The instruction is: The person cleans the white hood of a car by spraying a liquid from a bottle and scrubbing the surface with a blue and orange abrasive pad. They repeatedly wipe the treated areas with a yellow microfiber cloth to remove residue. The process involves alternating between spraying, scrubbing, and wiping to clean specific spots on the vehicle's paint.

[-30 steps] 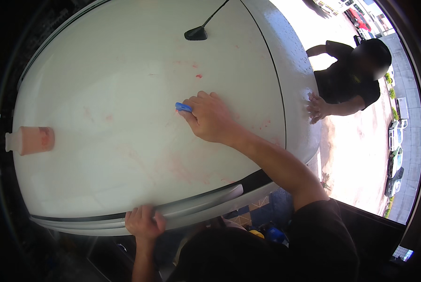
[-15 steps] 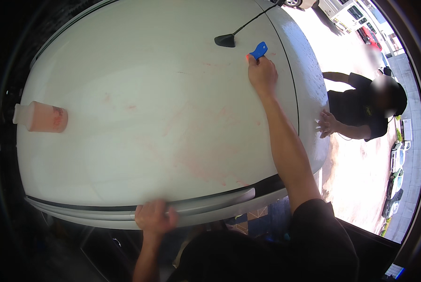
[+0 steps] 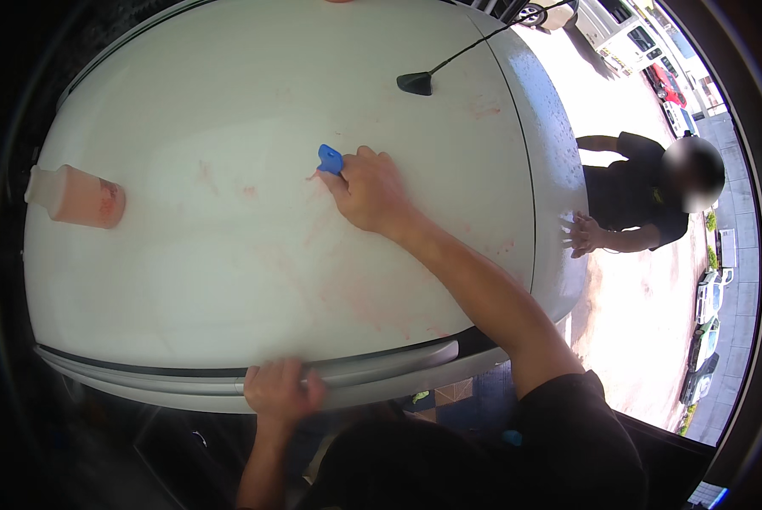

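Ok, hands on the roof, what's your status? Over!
Right hand holding blue tool. Left hand on silver roof rail. Tool beside pink smears on white car roof. Pink bottle, black antenna apart from both hands.

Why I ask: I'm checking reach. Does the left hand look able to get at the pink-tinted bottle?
Probably yes, with a stretch: the left hand must leave the roof rail, but nothing visible blocks its way across the white car roof to the bottle.

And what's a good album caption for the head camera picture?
Left hand on the silver roof rail, right hand holding a blue tool over a white car roof.
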`<state>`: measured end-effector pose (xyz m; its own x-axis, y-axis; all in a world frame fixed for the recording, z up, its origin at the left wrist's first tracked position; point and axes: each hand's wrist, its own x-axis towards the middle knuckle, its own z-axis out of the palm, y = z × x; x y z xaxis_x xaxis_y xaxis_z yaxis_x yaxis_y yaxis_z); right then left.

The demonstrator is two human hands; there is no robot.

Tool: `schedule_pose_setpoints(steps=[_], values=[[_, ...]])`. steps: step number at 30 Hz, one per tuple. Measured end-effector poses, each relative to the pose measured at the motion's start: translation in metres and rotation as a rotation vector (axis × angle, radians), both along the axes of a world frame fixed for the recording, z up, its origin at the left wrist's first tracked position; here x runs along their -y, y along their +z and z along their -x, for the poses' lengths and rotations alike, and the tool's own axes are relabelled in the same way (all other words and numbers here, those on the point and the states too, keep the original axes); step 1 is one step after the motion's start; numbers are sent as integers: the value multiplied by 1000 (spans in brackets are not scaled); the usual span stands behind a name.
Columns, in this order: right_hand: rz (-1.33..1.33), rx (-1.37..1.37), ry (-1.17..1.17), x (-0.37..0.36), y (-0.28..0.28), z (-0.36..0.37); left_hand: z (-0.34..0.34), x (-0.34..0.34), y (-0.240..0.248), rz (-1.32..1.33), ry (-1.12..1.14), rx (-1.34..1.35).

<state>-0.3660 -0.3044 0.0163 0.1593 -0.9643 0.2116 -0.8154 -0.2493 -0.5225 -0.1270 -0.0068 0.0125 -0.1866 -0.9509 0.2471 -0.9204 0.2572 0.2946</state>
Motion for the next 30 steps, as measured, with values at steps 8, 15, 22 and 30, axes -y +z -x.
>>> schedule_pose_setpoints(steps=[8, 15, 22, 30], values=[[97, 26, -141, 30, 0, 9, 9, 8, 4, 84, 10, -63], [-162, 151, -173, 68, 16, 13, 5, 3, 3, 113, 59, -72], [39, -67, 43, 21, 5, -59, 4, 0, 1, 122, 106, -107], [142, -28, 50, 14, -10, -55, 2, 1, 2, 153, 72, -125]])
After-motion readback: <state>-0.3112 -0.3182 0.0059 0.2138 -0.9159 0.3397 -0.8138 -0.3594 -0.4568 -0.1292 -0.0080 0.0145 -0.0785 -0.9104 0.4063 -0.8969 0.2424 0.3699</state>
